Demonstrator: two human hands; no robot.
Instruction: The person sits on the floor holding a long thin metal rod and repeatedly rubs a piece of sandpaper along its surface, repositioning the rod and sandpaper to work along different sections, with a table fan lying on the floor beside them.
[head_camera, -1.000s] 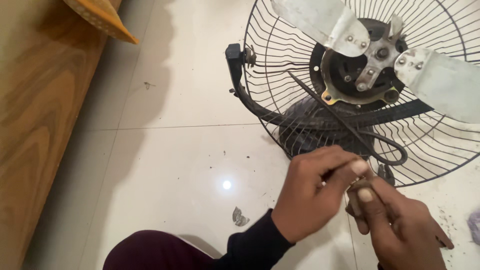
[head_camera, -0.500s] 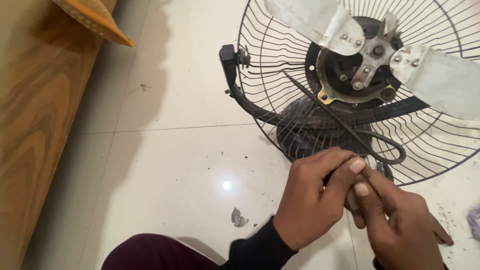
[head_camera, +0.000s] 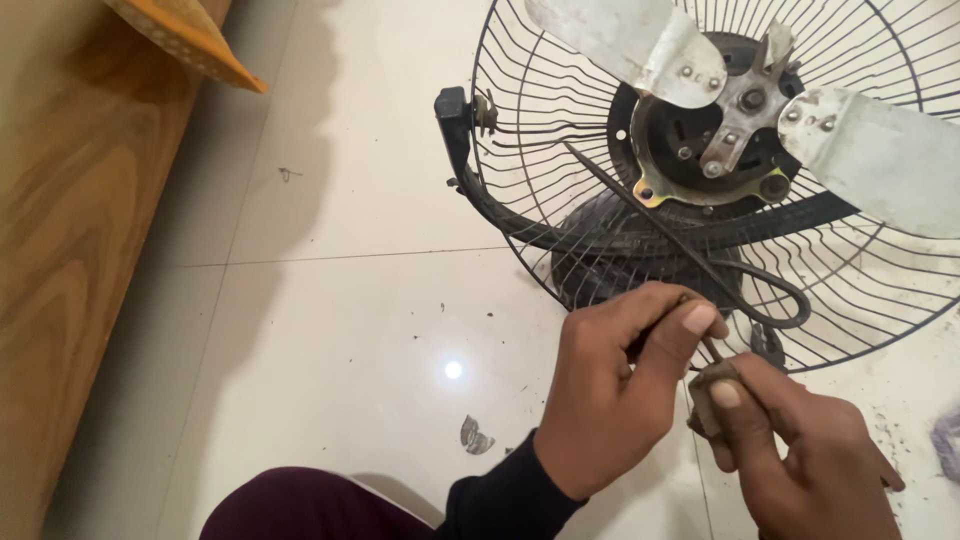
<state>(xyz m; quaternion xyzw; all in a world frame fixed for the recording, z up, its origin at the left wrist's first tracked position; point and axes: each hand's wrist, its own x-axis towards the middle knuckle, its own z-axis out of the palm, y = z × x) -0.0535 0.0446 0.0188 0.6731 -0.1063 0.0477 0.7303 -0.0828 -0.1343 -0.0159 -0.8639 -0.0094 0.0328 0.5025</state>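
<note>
Fan (head_camera: 720, 150) lies on white tiled floor (head_camera: 340, 200); I take it as landmark. Wire guard (head_camera: 560, 230) open toward me, metal blades (head_camera: 640, 45) bolted to hub (head_camera: 745, 100), dark base (head_camera: 610, 250) showing through wires. Black bracket (head_camera: 455, 125) at fan's left edge. Well left of fan, I see wooden furniture panel (head_camera: 70, 250); orange cloth corner (head_camera: 185, 40) overhangs it. Small grey scrap (head_camera: 474, 435) below-left of fan, dark specks around it. Purplish bit (head_camera: 945, 440) below-right of fan, cut by frame edge.
</note>
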